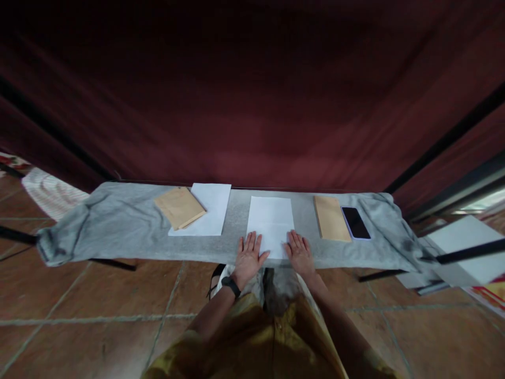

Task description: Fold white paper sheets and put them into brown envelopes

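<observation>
A white sheet of paper (270, 213) lies in front of me on the grey cloth, with a faint crease running across it. My left hand (248, 256) rests flat on its near left edge, fingers stretched out, a dark band on the wrist. On the near right edge lies my right hand (299, 253), also flat with its fingers extended. Neither hand grips anything. To the right of the sheet is a stack of brown envelopes (333, 218). Off to the left, more brown envelopes (179, 207) lie at an angle over other white paper (215, 208).
A phone (356, 223) with a dark screen lies beside the right-hand envelopes. The grey cloth (126, 221) drapes over a narrow table and hangs past its edges. Dark red curtain (252, 131) rises right behind the table. Dark metal bars (450, 139) slant at both sides.
</observation>
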`<state>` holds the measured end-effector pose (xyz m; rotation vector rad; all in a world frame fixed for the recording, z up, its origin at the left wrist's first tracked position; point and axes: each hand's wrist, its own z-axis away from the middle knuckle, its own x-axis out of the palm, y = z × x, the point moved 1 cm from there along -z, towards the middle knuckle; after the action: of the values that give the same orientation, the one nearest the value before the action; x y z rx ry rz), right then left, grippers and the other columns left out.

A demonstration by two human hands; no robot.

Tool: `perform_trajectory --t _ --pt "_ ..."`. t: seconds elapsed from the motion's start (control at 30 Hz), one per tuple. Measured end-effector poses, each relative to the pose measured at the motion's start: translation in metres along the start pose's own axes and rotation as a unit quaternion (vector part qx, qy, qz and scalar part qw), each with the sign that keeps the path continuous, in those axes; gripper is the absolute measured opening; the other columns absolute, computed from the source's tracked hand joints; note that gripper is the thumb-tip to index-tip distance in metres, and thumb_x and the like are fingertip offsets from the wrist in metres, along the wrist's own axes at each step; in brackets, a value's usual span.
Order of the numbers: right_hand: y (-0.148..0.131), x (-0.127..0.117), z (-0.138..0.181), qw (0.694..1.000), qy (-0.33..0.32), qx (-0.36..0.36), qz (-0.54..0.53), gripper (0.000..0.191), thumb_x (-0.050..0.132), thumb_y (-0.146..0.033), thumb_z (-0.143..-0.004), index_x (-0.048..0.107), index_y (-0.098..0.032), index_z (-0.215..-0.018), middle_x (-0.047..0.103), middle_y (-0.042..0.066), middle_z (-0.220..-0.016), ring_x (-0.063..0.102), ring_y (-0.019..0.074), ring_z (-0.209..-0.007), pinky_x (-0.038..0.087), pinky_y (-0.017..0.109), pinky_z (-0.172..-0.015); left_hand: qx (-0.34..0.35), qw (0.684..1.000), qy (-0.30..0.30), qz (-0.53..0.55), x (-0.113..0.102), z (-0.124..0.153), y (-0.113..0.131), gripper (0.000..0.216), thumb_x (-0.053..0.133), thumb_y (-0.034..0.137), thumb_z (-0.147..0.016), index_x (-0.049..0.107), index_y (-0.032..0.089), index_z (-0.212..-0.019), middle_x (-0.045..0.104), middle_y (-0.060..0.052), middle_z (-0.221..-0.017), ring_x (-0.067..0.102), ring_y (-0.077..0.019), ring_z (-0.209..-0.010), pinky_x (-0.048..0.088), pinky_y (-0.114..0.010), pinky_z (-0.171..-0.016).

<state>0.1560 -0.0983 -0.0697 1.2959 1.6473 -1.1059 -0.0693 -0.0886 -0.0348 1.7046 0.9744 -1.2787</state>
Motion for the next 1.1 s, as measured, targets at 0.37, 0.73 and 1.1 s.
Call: perform_trajectory --t 0.37,0.73,1.1 --pt "0.010 -0.004 -0.045 0.997 -0.026 0.070 -0.004 0.048 0.038 -0.026 -0.101 0.053 -0.007 -0.142 0.054 0.019 -0.149 0.047 0.0274 -0.138 0.031 0.046 -0.116 0.042 0.998 -0.031 -0.027 0.001 -0.006 0.020 0.057 0.034 0.047 -0.104 0.034 0.026 -0.157 0.031 -0.009 -0.164 0.021 -0.0296 -0.154 0.015 -0.067 -0.121" --pt "-0.026 0.006 -0.043 1.000 -0.019 0.009 0.002 0.050 0.038 -0.032 -0.104 0.047 -0.011 -0.149 0.045 0.017 -0.156 0.041 0.0276 -0.144 0.028 0.047 -0.119 0.025 0.999 -0.040 -0.023 0.004 -0.021 0.003 0.056 0.032 0.049 -0.104 0.039 0.025 -0.155 0.033 -0.009 -0.163 0.024 -0.0310 -0.153 0.019 -0.064 -0.122" --pt "-0.024 0.005 -0.027 0.999 -0.015 -0.023 0.032 0.051 0.037 -0.030 -0.104 0.042 -0.017 -0.153 0.040 0.015 -0.159 0.038 0.0283 -0.147 0.026 0.049 -0.119 -0.016 1.000 0.009 -0.005 0.021 -0.049 0.023 0.062 0.034 0.051 -0.103 0.039 0.016 -0.154 0.033 -0.013 -0.162 0.027 -0.0274 -0.152 0.023 -0.051 -0.124"
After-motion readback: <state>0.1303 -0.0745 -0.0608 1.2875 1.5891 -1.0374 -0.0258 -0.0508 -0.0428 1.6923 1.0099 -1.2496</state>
